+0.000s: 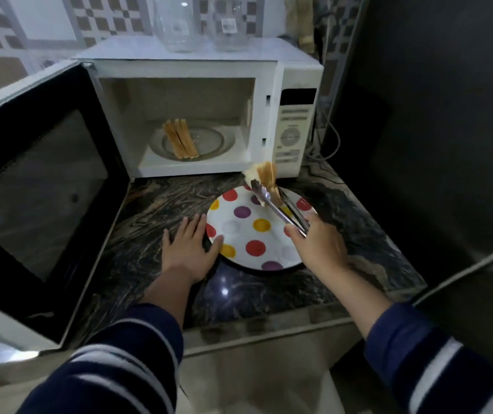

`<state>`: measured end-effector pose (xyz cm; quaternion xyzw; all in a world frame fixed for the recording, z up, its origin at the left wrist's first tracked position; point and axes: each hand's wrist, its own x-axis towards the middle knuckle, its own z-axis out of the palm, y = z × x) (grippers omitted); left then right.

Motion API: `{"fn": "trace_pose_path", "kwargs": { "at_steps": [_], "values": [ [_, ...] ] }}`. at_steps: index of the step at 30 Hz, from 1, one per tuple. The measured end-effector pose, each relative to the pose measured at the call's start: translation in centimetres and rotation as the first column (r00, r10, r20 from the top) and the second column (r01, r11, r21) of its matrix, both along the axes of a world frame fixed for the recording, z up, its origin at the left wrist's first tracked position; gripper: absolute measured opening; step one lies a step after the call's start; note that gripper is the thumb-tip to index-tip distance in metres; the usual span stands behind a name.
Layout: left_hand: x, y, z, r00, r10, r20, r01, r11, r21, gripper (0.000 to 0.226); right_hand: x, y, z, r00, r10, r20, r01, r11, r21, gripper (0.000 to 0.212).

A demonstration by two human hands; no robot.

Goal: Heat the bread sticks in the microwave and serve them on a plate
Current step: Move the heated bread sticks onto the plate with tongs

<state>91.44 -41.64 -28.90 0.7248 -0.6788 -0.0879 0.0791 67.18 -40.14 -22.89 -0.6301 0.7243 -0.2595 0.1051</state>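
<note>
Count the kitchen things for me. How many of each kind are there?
White microwave oven, door open: 1
Clear glass jars on top of it: 2
White round plate with coloured dots: 1
Metal tongs: 1
Bunches of toasted bread sticks, one inside the microwave, one in the tongs: 2
Total: 7

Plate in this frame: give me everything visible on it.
The plate is round, white and glossy, ceramic by the look, printed with red, yellow, purple and pale grey dots. It lies flat on the dark marbled counter in front of the open microwave. The left hand rests flat beside it, thumb on its rim. The right hand holds metal tongs above it, gripping bread sticks over its far edge. No food lies on it yet.
</note>
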Motion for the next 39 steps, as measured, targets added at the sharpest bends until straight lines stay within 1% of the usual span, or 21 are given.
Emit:
{"fn": "trace_pose_path", "kwargs": {
  "at_steps": [3,6,11,16,19,22,24,26,28,30,32,35,37,39],
  "values": [
    [-0.1,0.0,-0.1,1.0,0.006,0.011,-0.006,1.0,0.003,0.076,-1.5,2.3,-0.5,1.0,0.017,-0.013,-0.016,0.999,0.05,0.04],
    [-0.2,-0.1,0.0,0.999,0.014,0.031,-0.015,1.0,0.011,0.076,-2.4,3.8,-0.9,1.0,-0.004,-0.029,0.006,0.998,0.065,0.038],
    [-0.3,-0.1,-0.2,0.998,0.02,0.053,-0.02,1.0,0.003,0.076,-2.9,4.6,-1.3,0.998,-0.022,-0.056,0.027,0.995,0.096,0.033],
    [-0.3,-0.2,-0.4,0.998,0.018,0.056,-0.017,1.0,-0.009,0.076,-2.9,5.0,-1.2,0.997,-0.035,-0.065,0.043,0.992,0.119,0.035],
    [-0.3,-0.2,-0.4,0.998,0.019,0.062,-0.019,1.0,-0.008,0.076,-3.1,4.9,-0.1,0.996,-0.028,-0.085,0.037,0.994,0.102,0.041],
    [-0.3,-0.3,-0.1,0.999,0.011,0.042,-0.012,1.0,0.023,0.078,-2.6,4.2,1.9,0.991,0.008,-0.133,-0.003,0.999,0.036,0.046],
    [-0.1,-0.3,0.3,0.999,0.032,-0.011,-0.032,0.999,0.032,0.079,-1.5,3.3,3.2,0.987,0.045,-0.155,-0.046,0.999,-0.001,0.045],
    [0.7,-0.1,0.7,0.997,0.07,-0.032,-0.07,0.998,-0.001,0.077,0.2,2.3,4.1,0.983,0.073,-0.166,-0.076,0.997,-0.013,0.045],
    [1.9,0.2,0.9,0.996,0.085,0.008,-0.085,0.996,-0.038,0.074,2.1,1.1,4.6,0.982,0.107,-0.158,-0.111,0.994,-0.013,0.048],
    [3.3,0.3,1.1,0.993,0.111,0.044,-0.109,0.993,-0.041,0.072,4.1,-0.1,4.6,0.98,0.149,-0.135,-0.152,0.988,-0.013,0.05],
    [4.8,0.2,1.2,0.989,0.136,0.06,-0.135,0.991,-0.026,0.071,6.2,-1.4,4.4,0.976,0.175,-0.132,-0.175,0.985,0.009,0.051],
    [6.1,0.3,1.0,0.99,0.129,0.062,-0.131,0.991,0.019,0.071,9.5,-3.8,3.9,0.969,0.209,-0.131,-0.199,0.976,0.086,0.051],
    [6.3,0.4,0.6,0.989,0.129,0.074,-0.132,0.991,0.024,0.071,11.6,-5.6,3.6,0.974,0.202,-0.099,-0.193,0.977,0.093,0.047],
    [6.3,0.4,0.2,0.986,0.145,0.076,-0.145,0.989,-0.009,0.071,13.4,-7.7,3.5,0.984,0.172,-0.035,-0.169,0.982,0.088,0.048]
  ]
}}
